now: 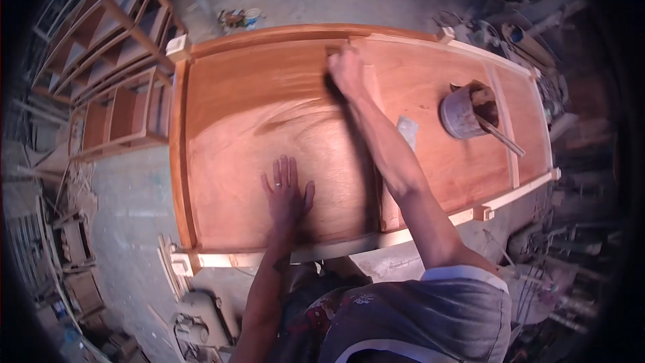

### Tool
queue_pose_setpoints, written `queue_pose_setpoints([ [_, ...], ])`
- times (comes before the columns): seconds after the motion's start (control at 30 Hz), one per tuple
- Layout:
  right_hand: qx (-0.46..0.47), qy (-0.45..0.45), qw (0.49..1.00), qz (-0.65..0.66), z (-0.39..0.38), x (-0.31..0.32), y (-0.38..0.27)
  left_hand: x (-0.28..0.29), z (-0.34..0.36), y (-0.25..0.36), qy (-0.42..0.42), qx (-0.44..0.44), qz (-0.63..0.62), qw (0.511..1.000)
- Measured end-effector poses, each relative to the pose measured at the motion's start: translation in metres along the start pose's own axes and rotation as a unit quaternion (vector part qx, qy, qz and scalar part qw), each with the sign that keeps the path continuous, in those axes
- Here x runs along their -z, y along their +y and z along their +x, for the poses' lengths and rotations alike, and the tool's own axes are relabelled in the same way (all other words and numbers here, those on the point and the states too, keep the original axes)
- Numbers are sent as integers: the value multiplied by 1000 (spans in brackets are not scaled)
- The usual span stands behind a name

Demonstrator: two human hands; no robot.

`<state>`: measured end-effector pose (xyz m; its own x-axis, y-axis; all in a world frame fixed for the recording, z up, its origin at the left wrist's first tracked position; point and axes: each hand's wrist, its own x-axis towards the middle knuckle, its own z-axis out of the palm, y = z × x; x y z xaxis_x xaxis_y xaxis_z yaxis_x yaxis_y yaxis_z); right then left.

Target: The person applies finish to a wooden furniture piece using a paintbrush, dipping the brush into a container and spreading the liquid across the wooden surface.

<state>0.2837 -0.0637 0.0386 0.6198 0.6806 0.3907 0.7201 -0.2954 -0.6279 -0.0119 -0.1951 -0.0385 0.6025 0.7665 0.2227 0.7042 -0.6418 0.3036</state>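
A large wooden panel piece (222, 114) lies below me, framed by rails, with darker wet-looking stain over its upper left part and paler wood lower down. My left hand (287, 195) rests spread on the paler part. My right hand (346, 67) is closed near the far rail, on something dark that I cannot make out. A grey bucket (455, 114) with dark brown contents stands on the right section, a pale stick (504, 136) leaning out of it. A small pale crumpled piece (407, 131) lies left of the bucket.
Wooden shelving frames (117, 101) stand at the left. Small clutter (238, 18) sits on the floor beyond the far edge. A tank-like machine (208, 312) is beside the near left corner. Timber offcuts and equipment (74, 249) crowd both sides.
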Motion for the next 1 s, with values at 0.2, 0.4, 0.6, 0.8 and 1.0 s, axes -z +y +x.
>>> queue_pose_setpoints([
  [0.2,0,-58,997,54,-83,69,-53,14,-12,-16,6,17,-20,1000],
  [0.4,26,82,995,48,-98,200,-55,18,-37,-24,-49,45,-5,998],
  [0.6,-82,140,984,-80,-70,332,5,8,-34,-2,-85,15,3,996],
  [0.8,-174,81,974,-123,-40,362,69,8,-35,-1,-104,24,35,994],
  [1.0,-193,8,976,-99,-44,341,123,10,-29,0,-106,21,36,993],
])
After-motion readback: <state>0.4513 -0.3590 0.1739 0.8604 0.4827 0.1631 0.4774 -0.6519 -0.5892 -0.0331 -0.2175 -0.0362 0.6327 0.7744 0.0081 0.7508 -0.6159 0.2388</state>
